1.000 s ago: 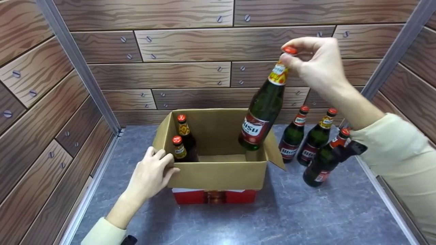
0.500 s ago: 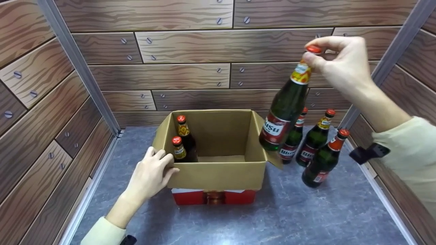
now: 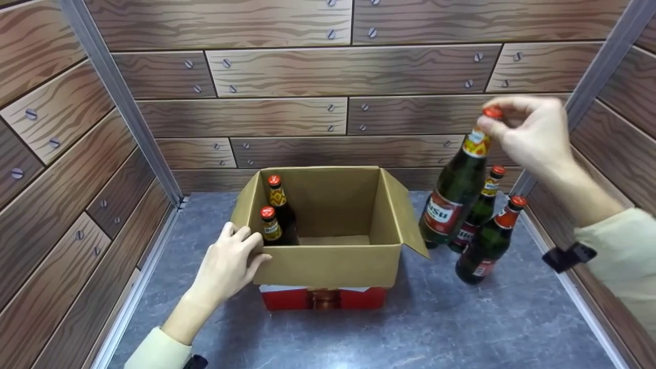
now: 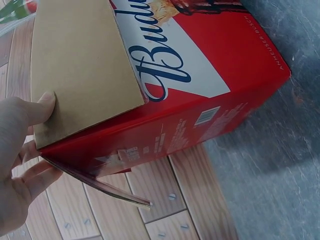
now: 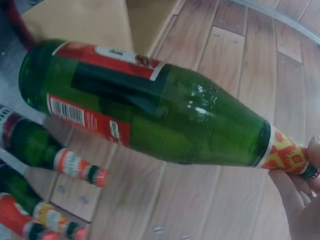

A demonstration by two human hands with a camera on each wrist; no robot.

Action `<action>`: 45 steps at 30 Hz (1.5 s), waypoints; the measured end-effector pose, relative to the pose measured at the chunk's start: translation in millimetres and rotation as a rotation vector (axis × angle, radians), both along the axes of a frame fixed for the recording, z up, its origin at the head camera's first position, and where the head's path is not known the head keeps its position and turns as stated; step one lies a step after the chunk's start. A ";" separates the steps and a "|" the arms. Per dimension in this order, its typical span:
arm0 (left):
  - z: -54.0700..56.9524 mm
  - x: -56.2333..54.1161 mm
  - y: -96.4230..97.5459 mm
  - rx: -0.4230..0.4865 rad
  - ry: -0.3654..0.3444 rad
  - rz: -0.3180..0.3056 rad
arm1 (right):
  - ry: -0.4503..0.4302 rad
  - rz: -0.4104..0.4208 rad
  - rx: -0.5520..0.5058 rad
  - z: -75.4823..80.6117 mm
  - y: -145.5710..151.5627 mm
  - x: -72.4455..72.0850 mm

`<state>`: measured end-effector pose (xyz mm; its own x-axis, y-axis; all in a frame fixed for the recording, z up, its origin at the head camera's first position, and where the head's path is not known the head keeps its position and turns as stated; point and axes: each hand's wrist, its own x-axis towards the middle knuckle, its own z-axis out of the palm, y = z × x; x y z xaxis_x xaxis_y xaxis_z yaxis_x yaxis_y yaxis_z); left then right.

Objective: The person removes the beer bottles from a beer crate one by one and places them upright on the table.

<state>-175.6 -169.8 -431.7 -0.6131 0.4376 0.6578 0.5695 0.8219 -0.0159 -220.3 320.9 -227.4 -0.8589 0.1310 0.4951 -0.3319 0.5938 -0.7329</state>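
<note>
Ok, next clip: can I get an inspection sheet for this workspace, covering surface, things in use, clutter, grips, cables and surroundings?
Surface: grey marbled surface, glare at the near edge.
Things in use: open cardboard box, front and right flaps folded out; two boxed bottles at its left end; held bottle, tilted; three standing bottles to the box's right, one mostly hidden in the head view.
Clutter: green-and-red item at the left wrist view's edge, too cropped to identify.
Grips: left grip holds the box's near left corner; right grip pinches the held bottle near its cap.
Cables: nothing seen.
Surroundings: wood-patterned walls, grey corner posts.
</note>
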 end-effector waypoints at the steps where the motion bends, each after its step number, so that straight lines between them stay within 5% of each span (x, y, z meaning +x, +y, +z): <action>1: -0.1 0.2 0.1 -0.001 -0.002 -0.001 | -0.004 -0.015 0.016 -6.3 3.2 -0.4; 24: 2.0 2.2 -0.2 0.008 -0.024 0.013 | -0.012 -0.210 0.108 -155.0 34.1 -9.7; 37: 2.5 2.3 -0.6 0.009 -0.028 0.014 | 0.006 -0.263 0.150 -191.7 30.9 -11.1; 45: 1.9 2.1 -0.1 0.008 -0.033 0.016 | 0.034 -0.297 0.137 -200.8 29.2 -14.4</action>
<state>-173.6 -169.9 -429.8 -0.6410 0.4227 0.6406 0.5566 0.8307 0.0089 -234.7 350.1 -428.2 -0.7760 0.3032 0.5530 -0.1523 0.7609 -0.6308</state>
